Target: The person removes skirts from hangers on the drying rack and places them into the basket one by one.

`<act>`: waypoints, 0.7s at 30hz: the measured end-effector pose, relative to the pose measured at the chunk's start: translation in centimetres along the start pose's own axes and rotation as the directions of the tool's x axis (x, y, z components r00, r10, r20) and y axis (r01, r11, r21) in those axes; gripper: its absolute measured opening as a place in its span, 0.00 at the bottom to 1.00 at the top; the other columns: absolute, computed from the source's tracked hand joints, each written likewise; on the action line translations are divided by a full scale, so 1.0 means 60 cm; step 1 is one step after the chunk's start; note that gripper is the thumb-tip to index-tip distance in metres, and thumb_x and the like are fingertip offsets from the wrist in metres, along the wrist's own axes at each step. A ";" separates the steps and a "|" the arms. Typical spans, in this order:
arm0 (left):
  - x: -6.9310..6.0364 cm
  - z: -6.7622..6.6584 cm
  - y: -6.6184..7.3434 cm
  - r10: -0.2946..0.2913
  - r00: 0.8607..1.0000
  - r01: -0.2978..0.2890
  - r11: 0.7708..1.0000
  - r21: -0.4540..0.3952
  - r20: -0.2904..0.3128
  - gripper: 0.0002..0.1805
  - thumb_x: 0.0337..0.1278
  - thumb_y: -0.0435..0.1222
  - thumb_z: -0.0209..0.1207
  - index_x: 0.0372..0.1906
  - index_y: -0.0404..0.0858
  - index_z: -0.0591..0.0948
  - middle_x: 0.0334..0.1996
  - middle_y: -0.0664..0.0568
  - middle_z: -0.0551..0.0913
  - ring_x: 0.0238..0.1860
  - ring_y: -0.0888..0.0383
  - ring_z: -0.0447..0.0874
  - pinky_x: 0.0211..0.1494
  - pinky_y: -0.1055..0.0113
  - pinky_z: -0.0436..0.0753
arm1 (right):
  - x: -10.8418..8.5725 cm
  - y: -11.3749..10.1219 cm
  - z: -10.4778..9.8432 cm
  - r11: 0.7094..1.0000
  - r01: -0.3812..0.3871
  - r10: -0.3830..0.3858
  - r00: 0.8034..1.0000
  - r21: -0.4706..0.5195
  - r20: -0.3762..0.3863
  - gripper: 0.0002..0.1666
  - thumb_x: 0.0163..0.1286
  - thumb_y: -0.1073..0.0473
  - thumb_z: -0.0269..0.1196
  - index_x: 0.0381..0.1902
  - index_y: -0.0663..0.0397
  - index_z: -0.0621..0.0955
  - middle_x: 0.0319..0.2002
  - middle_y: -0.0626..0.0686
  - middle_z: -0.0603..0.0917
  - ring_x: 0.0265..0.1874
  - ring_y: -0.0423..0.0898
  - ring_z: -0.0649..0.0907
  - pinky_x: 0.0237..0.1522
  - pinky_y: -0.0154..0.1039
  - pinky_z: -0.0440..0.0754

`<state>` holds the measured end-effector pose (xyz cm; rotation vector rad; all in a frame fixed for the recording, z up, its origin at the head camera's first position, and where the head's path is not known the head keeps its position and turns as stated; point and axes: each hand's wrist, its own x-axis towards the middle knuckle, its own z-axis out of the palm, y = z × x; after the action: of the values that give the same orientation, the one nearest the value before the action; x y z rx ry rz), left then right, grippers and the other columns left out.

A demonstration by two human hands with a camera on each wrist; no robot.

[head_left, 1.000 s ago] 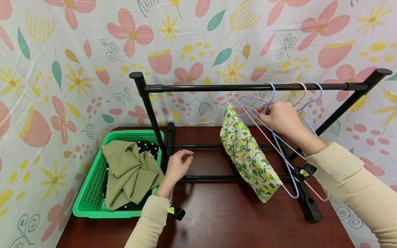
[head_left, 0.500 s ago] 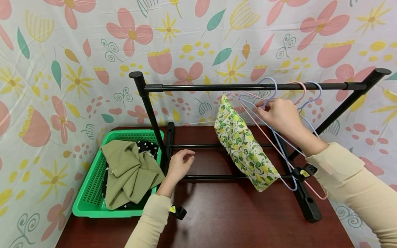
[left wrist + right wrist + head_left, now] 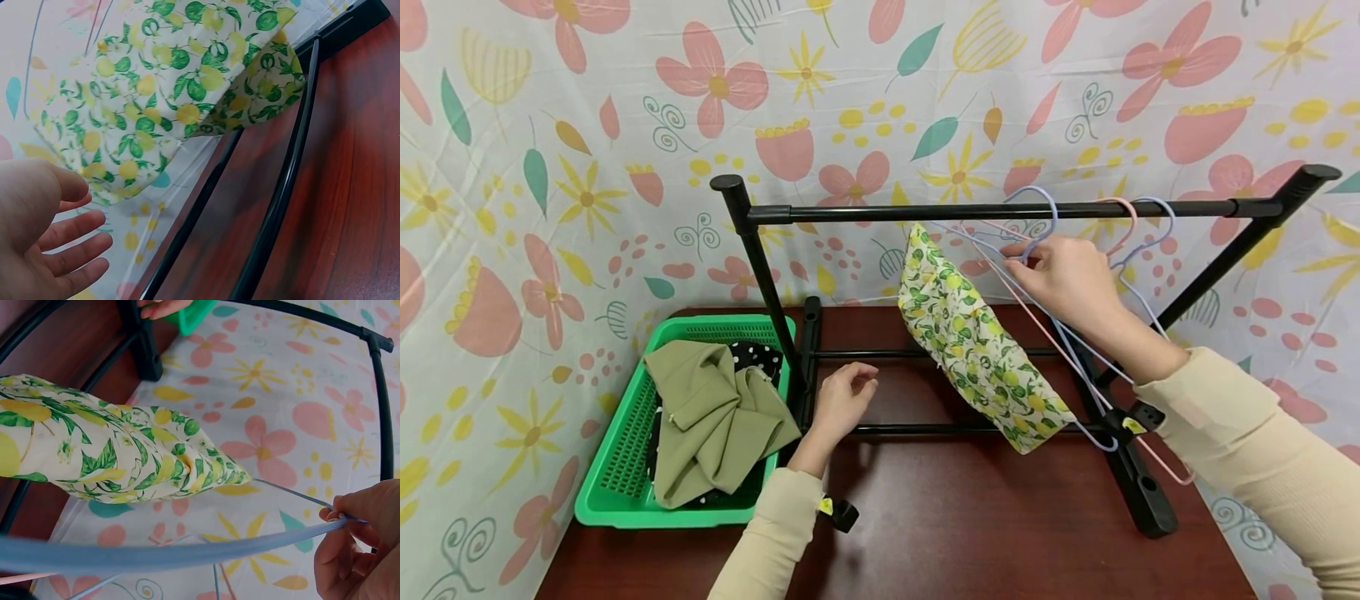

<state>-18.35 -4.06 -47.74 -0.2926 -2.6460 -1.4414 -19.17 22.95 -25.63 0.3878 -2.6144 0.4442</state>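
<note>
Just below the rack's top bar, my right hand (image 3: 1063,279) pinches a blue hanger (image 3: 1047,218) near the base of its hook, and the hook loops over the bar. A lemon-print cloth garment (image 3: 973,342) hangs from that hanger, slanting down to the right. In the right wrist view, thumb and fingers (image 3: 350,512) close on the thin blue hanger where its arms meet. My left hand (image 3: 842,400) hovers in front of the rack's left side with relaxed fingers, holding nothing. The left wrist view shows its fingers (image 3: 75,231) apart from the lemon-print cloth.
A black garment rack (image 3: 880,213) stands on the dark red table (image 3: 940,525). Pink and blue hangers (image 3: 1157,237) hang to the right on the bar. At left, a green basket (image 3: 617,500) holds an olive garment (image 3: 715,417) over a black polka-dot cloth (image 3: 758,357). Flower-print fabric backs everything.
My right hand has slid the blue hanger a little left along the bar, and the lemon-print garment has swung left and upward with it. My left hand has drifted slightly right.
</note>
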 end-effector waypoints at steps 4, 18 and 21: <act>0.004 0.010 0.000 -0.021 1.000 0.021 1.000 -0.020 0.005 0.08 0.58 0.37 0.58 0.43 0.45 0.82 0.38 0.54 0.82 0.40 0.59 0.81 0.44 0.65 0.80 | 0.000 -0.010 -0.001 1.000 0.016 -0.016 1.000 0.023 -0.001 0.29 0.63 0.56 0.61 0.03 0.50 0.68 0.16 0.53 0.81 0.05 0.41 0.56 0.08 0.33 0.52; 0.014 0.046 0.004 -0.155 0.985 0.169 0.964 -0.207 0.080 0.14 0.61 0.41 0.56 0.51 0.45 0.78 0.45 0.51 0.81 0.44 0.54 0.82 0.43 0.61 0.80 | 0.003 -0.037 0.003 0.993 0.101 -0.099 0.995 0.066 -0.030 0.26 0.62 0.58 0.62 0.05 0.51 0.71 0.24 0.48 0.86 0.04 0.35 0.52 0.08 0.31 0.50; 0.015 0.048 0.004 -0.196 0.975 0.217 0.944 -0.247 0.108 0.16 0.61 0.44 0.55 0.53 0.46 0.77 0.47 0.53 0.81 0.46 0.55 0.80 0.45 0.60 0.80 | 0.004 -0.041 0.005 0.993 0.098 -0.096 0.995 0.061 -0.031 0.23 0.62 0.58 0.62 0.07 0.52 0.74 0.15 0.49 0.81 0.05 0.38 0.54 0.09 0.32 0.51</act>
<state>-19.21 -1.40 -48.92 -0.0981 -2.6168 -1.8833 -18.67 20.58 -25.16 0.5227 -2.5466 0.4953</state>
